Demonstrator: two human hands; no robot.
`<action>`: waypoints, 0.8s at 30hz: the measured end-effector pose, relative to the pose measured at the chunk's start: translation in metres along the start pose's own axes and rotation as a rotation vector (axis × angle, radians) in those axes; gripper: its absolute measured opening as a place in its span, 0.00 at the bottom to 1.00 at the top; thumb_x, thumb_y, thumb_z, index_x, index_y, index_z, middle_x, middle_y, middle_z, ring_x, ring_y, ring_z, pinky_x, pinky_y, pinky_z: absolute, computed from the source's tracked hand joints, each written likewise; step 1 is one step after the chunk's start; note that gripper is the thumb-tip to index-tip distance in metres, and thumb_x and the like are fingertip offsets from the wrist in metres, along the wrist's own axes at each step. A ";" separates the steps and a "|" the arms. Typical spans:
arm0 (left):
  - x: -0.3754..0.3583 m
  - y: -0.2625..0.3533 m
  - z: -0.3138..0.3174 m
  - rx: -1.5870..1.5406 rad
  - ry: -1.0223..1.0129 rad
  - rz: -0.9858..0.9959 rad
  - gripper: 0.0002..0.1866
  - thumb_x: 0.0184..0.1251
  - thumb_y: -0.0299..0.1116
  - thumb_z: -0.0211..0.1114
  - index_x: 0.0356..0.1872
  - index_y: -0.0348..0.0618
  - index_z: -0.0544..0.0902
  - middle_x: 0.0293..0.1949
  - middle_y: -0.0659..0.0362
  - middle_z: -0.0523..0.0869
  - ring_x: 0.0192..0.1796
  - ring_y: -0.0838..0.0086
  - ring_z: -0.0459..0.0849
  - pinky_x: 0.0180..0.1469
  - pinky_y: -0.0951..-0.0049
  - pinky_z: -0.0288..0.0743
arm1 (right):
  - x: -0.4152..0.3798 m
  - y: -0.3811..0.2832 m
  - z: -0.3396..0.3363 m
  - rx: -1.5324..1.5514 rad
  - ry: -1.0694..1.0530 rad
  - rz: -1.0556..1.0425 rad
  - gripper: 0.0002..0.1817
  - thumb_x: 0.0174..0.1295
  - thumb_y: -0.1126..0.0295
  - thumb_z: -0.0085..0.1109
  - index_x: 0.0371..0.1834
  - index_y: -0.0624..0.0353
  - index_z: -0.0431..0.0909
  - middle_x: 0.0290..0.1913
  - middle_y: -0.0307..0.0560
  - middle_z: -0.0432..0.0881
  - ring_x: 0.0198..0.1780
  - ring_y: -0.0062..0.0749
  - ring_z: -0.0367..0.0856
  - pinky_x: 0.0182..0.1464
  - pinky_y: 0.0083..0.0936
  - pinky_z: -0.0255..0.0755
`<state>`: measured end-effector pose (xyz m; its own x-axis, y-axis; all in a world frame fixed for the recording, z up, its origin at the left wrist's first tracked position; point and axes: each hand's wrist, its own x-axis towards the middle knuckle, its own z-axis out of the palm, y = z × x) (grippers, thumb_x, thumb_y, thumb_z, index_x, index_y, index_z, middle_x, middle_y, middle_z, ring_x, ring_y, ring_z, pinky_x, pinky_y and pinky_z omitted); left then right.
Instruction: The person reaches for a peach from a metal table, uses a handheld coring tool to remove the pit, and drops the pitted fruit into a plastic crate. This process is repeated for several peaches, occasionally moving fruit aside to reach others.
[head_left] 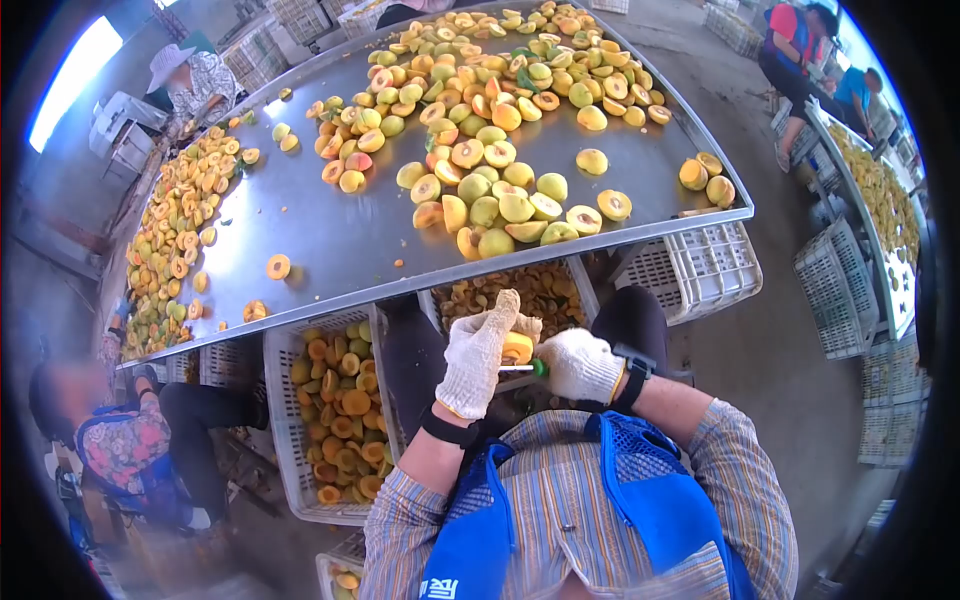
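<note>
My left hand (474,362), in a white knitted glove with stained fingers, is closed around a yellow peach half (517,347). My right hand (582,366), gloved the same way, grips a green-handled tool (541,368) whose thin metal shaft reaches across to the peach; the shape of its tip is hidden. Both hands are above my lap, in front of the metal table (340,230). Beneath them is a crate of brown pits and scraps (520,292).
Piles of halved peaches (480,190) lie on the raised-edge table. A white crate of peach halves (350,400) stands left of my legs, another white crate (700,270) to the right. Other people sit at the table's left (130,440) and far left (205,90).
</note>
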<state>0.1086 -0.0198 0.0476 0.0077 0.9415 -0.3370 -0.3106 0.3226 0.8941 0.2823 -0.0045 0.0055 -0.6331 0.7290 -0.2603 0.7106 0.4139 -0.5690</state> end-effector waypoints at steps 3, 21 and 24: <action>0.002 -0.006 -0.007 -0.422 -0.173 -0.083 0.27 0.75 0.53 0.61 0.29 0.35 0.87 0.28 0.49 0.88 0.29 0.64 0.87 0.33 0.68 0.82 | -0.005 -0.013 0.014 0.088 -0.078 0.030 0.14 0.57 0.54 0.71 0.41 0.50 0.88 0.26 0.46 0.86 0.26 0.40 0.86 0.31 0.33 0.81; -0.008 0.001 -0.153 0.015 0.839 0.352 0.21 0.75 0.47 0.63 0.47 0.34 0.83 0.40 0.53 0.86 0.38 0.67 0.86 0.37 0.70 0.83 | 0.016 0.016 -0.020 0.087 -0.033 0.227 0.21 0.59 0.49 0.62 0.47 0.52 0.83 0.37 0.55 0.87 0.41 0.55 0.86 0.44 0.44 0.79; 0.008 0.005 -0.167 1.348 1.169 0.736 0.18 0.62 0.37 0.74 0.50 0.38 0.84 0.44 0.49 0.88 0.46 0.54 0.86 0.50 0.58 0.81 | 0.019 0.023 -0.012 0.180 -0.060 0.250 0.21 0.60 0.50 0.62 0.47 0.53 0.83 0.37 0.55 0.88 0.42 0.54 0.86 0.46 0.45 0.79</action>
<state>-0.0520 -0.0274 0.0001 -0.4829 0.5689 0.6657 0.8750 0.3434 0.3412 0.2903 0.0250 -0.0034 -0.4667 0.7601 -0.4521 0.7841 0.1191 -0.6091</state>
